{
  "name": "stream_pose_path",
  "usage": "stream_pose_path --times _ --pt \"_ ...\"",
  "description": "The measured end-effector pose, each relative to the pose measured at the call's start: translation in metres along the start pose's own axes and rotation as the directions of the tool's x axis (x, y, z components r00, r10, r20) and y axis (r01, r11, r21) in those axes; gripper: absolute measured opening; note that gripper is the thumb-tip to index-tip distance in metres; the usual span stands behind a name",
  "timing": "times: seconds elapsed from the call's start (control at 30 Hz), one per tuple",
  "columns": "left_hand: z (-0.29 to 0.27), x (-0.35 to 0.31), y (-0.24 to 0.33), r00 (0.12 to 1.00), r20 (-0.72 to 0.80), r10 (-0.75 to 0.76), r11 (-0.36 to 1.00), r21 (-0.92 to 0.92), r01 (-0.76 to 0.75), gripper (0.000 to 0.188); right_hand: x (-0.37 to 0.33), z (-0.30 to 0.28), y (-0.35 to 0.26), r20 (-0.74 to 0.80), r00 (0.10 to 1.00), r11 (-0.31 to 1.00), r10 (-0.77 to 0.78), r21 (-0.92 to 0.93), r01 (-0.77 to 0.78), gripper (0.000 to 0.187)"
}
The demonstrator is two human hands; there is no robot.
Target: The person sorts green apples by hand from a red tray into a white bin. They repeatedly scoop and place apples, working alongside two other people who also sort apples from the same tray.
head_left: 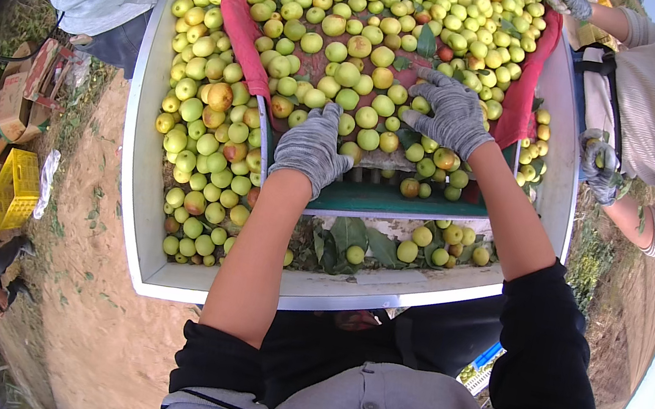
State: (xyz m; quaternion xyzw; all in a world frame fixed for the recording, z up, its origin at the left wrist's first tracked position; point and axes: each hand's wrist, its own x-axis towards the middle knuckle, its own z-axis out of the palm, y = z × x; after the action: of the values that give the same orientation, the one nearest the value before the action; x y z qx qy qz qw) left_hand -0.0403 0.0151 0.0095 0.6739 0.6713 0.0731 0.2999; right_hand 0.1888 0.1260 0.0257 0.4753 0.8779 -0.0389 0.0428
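Note:
Both my hands wear grey knitted gloves and rest among round yellow-green fruits point(348, 74), some blushed reddish brown. At the lower left of the sloping red-lined chute, my left hand point(310, 149) lies with fingers stretched forward and thumb apart, touching fruits. My right hand point(453, 115) reaches over the fruits from the right, its fingers extended leftward and thumb spread. No fruit shows clearly in either grasp; the undersides of both palms are hidden. Between my hands, loose fruits lie near the chute's slotted lower end, above a green strip point(404, 206).
A white-rimmed bin point(347, 298) surrounds the chute, with fruits and leaves along its left and front. Padded red edges point(246, 16) flank the chute. A co-worker's gloved hand point(599, 166) is at the right rim; another person stands upper left. A yellow crate point(16, 189) and cardboard boxes lie left.

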Motion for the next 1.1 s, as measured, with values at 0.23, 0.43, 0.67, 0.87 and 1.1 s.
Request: stream_pose_path --times 0.23,0.43,0.67,0.87,1.1 --pt "-0.001 -0.002 0.008 0.997 0.074 -0.023 1.000 0.017 0.021 0.082 0.060 -0.016 -0.034 -0.425 0.896 0.987 -0.127 0.038 0.158 0.032" --pt "-0.006 -0.001 0.008 0.993 0.108 -0.046 0.999 0.002 0.046 0.081 0.199 -0.025 -0.092 -0.315 0.947 0.975 0.065 0.221 0.006 0.058" --pt "-0.011 0.000 0.005 0.988 0.104 -0.114 0.993 -0.028 0.117 0.079 0.179 0.008 -0.091 -0.312 0.942 0.985 -0.127 0.070 0.156 0.043" --pt "-0.009 0.001 0.009 0.981 0.132 -0.145 0.989 -0.008 0.147 0.081 0.065 0.029 -0.053 -0.297 0.902 0.929 -0.314 0.098 0.356 0.040" --pt "0.003 0.004 0.005 0.997 0.025 -0.070 0.998 0.004 0.070 0.089 0.000 -0.001 0.053 -0.469 0.770 0.775 0.434 0.629 -0.054 0.045"
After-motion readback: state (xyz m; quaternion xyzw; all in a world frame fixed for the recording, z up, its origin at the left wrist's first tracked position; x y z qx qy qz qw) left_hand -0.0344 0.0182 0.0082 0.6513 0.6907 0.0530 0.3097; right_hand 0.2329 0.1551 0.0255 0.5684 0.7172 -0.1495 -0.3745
